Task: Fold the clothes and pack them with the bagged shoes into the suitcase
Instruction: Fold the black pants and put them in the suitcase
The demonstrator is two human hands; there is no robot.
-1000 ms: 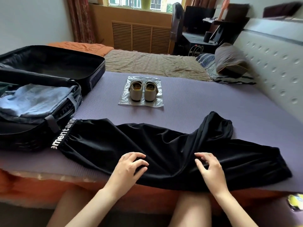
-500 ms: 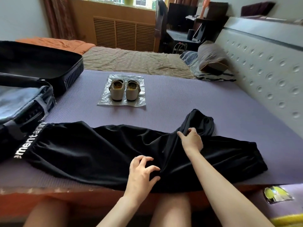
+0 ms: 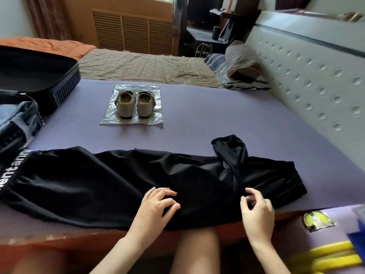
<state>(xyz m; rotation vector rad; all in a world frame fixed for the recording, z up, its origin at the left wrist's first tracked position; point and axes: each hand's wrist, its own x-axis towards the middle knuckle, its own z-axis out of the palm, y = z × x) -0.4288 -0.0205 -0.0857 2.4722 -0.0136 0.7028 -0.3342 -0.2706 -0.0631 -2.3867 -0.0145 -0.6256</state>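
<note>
Black trousers [image 3: 118, 184] lying along the mat's [image 3: 217, 119] near edge; I'm resting my left hand [image 3: 156, 206] spread on them, right hand [image 3: 256, 210] pinching fabric. Shoes [image 3: 134, 103] sitting far, open mat between.

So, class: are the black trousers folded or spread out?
Mostly spread: the black trousers lie full length across the mat, one leg end flipped over.

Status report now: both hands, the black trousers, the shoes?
Left hand flat on black trousers. Right hand pinching the near hem. Shoes unbagged, on the plastic bag. Nothing blocking.
</note>
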